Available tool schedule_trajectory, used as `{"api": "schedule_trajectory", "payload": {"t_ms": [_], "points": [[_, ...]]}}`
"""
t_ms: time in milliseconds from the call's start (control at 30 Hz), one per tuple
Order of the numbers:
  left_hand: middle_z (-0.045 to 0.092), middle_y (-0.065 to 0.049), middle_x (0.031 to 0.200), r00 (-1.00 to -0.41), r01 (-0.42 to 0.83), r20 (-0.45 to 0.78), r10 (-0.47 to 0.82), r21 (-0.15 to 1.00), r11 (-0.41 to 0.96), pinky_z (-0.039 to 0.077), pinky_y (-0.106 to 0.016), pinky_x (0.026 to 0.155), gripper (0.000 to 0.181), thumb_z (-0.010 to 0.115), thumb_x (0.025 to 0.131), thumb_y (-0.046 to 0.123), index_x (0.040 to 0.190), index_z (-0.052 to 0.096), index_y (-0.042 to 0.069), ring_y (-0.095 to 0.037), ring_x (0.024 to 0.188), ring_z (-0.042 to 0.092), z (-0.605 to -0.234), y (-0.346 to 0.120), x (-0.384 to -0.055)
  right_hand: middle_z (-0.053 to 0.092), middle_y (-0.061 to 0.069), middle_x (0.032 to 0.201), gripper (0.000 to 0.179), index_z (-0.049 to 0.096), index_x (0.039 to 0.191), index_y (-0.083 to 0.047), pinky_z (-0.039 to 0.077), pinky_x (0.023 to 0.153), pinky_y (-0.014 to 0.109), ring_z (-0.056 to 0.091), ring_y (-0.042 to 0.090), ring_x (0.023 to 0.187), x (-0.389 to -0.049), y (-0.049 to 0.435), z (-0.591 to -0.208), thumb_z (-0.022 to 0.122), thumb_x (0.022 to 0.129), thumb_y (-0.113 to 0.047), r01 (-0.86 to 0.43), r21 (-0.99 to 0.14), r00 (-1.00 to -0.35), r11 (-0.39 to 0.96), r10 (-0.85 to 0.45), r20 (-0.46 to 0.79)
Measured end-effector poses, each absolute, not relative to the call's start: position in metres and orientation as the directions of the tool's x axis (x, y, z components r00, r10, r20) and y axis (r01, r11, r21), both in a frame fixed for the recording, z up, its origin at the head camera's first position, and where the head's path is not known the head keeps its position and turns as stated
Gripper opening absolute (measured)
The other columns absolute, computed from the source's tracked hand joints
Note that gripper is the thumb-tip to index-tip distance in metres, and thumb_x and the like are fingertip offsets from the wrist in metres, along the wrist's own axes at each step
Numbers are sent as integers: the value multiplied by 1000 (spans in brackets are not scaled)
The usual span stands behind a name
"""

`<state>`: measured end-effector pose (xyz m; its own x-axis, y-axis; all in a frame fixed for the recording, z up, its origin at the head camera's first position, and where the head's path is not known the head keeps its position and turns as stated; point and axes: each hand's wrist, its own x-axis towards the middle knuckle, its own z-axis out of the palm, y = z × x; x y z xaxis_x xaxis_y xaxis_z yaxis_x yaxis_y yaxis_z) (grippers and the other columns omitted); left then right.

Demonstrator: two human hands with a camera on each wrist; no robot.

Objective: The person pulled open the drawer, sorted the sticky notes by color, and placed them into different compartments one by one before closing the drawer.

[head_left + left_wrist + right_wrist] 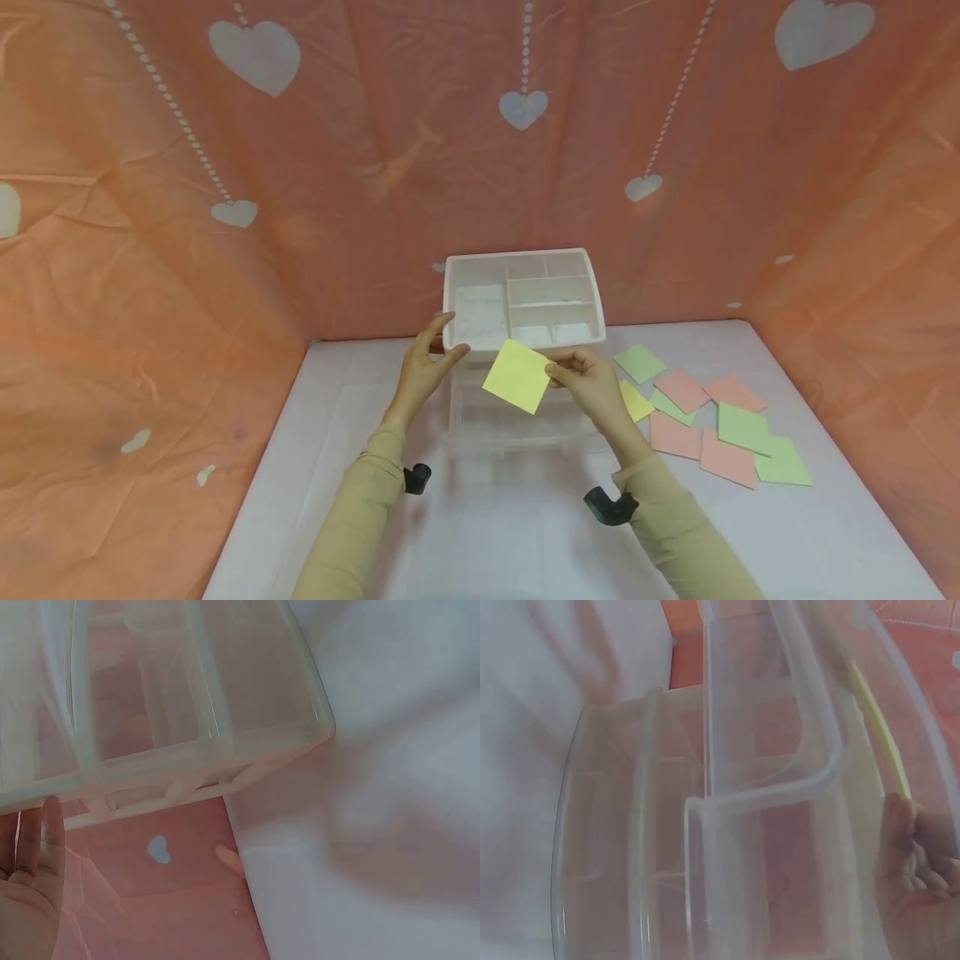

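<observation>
One yellow note (pixel 517 377), corner pinched — right fingers (pixel 573 356)

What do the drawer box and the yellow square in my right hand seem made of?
Drawer box: probably smooth, slightly glossy plastic, since light glints along its edges and pink shows through.
Yellow square: likely matte paper, thin and flat with no shine.

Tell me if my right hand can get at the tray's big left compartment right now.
Probably yes: the right hand, pinching a yellow note, is by the tray's front edge, and the left compartment looks open on top; the left hand grips only the corner.
</observation>
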<state>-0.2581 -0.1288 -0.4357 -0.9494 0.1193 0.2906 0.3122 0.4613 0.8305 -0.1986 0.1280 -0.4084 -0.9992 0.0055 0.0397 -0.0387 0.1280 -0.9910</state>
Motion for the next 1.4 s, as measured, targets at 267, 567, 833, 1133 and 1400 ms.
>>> {"api": "schedule_trajectory", "payload": {"t_ms": [267, 567, 833, 1133, 1400], "points": [[52, -8, 125, -953, 299, 280, 111, 833, 465, 46, -44, 86, 60, 68, 83, 40, 137, 41, 40, -22, 98, 55, -437, -129, -258, 67, 24, 103, 22, 63, 105, 7, 55, 69, 21, 63, 6, 73, -206, 122, -415, 63, 87, -6, -26, -974, -998, 224, -54, 14], [54, -10, 118, -949, 312, 296, 110, 827, 467, 46, -43, 85, 60, 68, 83, 40, 137, 41, 39, -22, 97, 55, -436, -127, -259, 69, 17, 92, 18, 65, 101, 5, 56, 72, 34, 61, 7, 66, -210, 121, -418, 64, 87, -6, -15, -956, -991, 294, -131, -24], [51, -10, 123, -956, 290, 272, 108, 838, 462, 46, -42, 85, 60, 67, 84, 40, 137, 40, 41, -23, 100, 53, -434, -126, -256, 69, 19, 98, 21, 68, 103, 4, 57, 72, 32, 64, 8, 70, -211, 120, -421, 65, 87, -10, 7, -942, -986, 336, -155, -62], [53, -11, 117, -958, 283, 271, 93, 838, 468, 46, -44, 86, 60, 68, 83, 38, 136, 41, 42, -23, 99, 55, -435, -127, -257, 65, 24, 106, 23, 66, 108, 8, 57, 75, 36, 64, 9, 73, -212, 119, -422, 62, 87, -3, -47, -921, -977, 386, -208, -37], [54, -12, 115, -957, 286, 278, 87, 836, 468, 47, -37, 79, 60, 69, 82, 37, 136, 42, 41, -23, 97, 56, -435, -126, -259, 65, 22, 92, 26, 63, 110, 11, 56, 76, 39, 64, 10, 72, -211, 119, -423, 60, 85, 3, -38, -923, -975, 382, -215, -48]]}}
